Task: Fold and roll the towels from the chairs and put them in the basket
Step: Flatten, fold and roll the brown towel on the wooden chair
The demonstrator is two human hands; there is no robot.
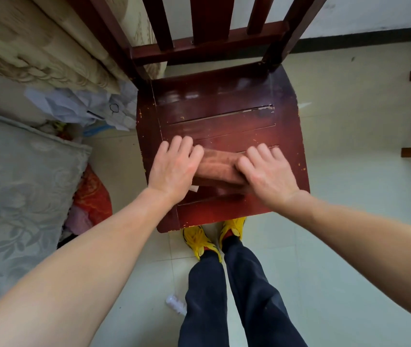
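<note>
A brown towel [218, 166] lies rolled into a short cylinder across the front half of the dark red wooden chair [224, 113] seat. My left hand [174, 166] rests palm down on the roll's left end, fingers curved over its far side. My right hand [265, 171] covers the right end the same way. A small white tag [194, 188] sticks out under the roll by my left wrist. The ends of the roll are hidden under my palms. No basket is in view.
A bed with a grey flowered cover [16, 196] and beige bedding [36, 46] stands at the left. Crumpled bags and red cloth [91, 194] lie on the floor between bed and chair. My feet in yellow shoes [199, 241] stand under the seat's front edge. Pale tiled floor [349, 221] stretches right.
</note>
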